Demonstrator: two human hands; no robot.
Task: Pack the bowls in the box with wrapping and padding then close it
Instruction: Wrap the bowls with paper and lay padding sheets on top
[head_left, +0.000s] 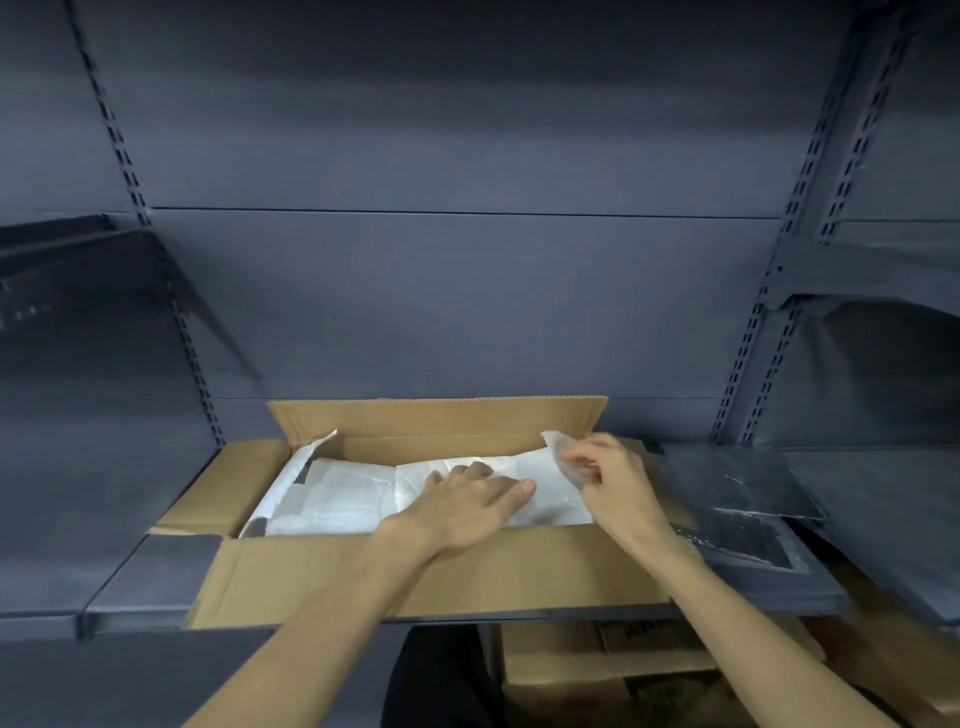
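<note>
Inside the open box (447, 571), left hand (467, 504) presses flat on white wrapping (353, 493); right hand (608, 478) pinches its corner

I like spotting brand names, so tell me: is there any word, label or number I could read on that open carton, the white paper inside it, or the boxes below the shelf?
No text can be read anywhere.
Open cardboard box: plain brown flaps, no print showing.
White wrapping paper: blank.
Lower cardboard box under the shelf: a dark mark near its top, too blurred to read.
</note>
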